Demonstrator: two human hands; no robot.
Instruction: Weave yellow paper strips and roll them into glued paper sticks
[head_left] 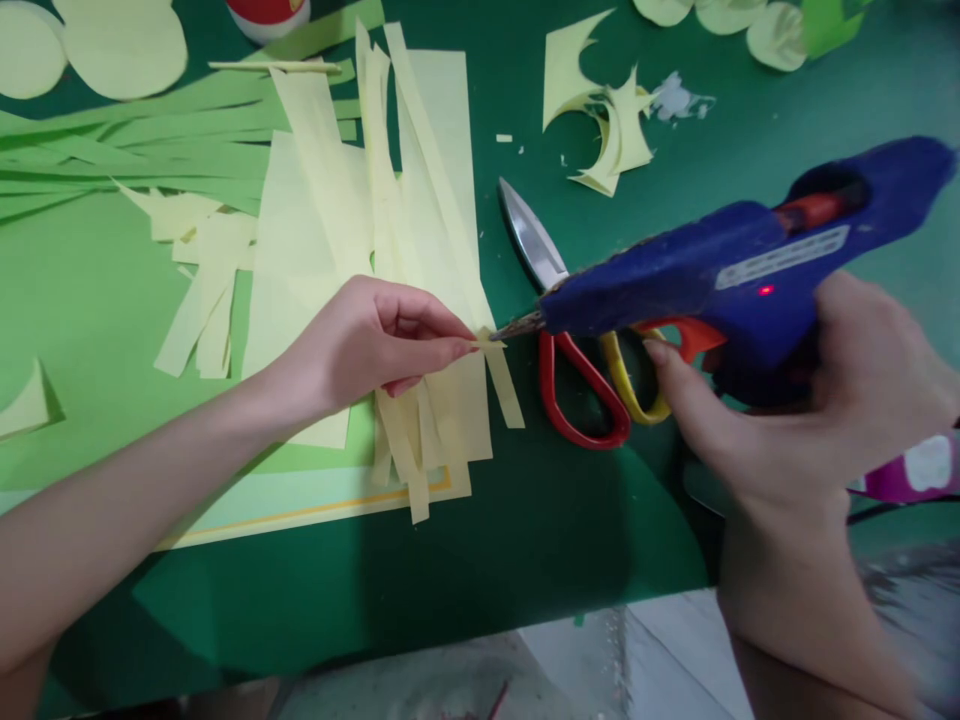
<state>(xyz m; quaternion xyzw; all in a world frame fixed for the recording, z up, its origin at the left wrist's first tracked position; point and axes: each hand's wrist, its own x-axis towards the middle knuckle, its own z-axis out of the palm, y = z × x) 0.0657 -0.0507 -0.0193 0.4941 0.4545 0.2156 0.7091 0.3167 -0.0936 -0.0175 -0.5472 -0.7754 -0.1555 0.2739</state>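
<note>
Paper strip [506, 390] pinched by the left hand [367, 345], glue gun [720, 270] nozzle just past the fingertips. Right hand [840, 410] wrapped round the gun: small dab, clear of skin.

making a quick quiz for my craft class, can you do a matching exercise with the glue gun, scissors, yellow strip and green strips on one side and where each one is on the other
Things:
1 glue gun
2 scissors
3 yellow paper strip
4 green paper strips

Places:
a pinched in the left hand
b fanned out at the far left
c gripped in the right hand
d lying flat beneath the gun's barrel

Pairs: 1-c, 2-d, 3-a, 4-b
</note>
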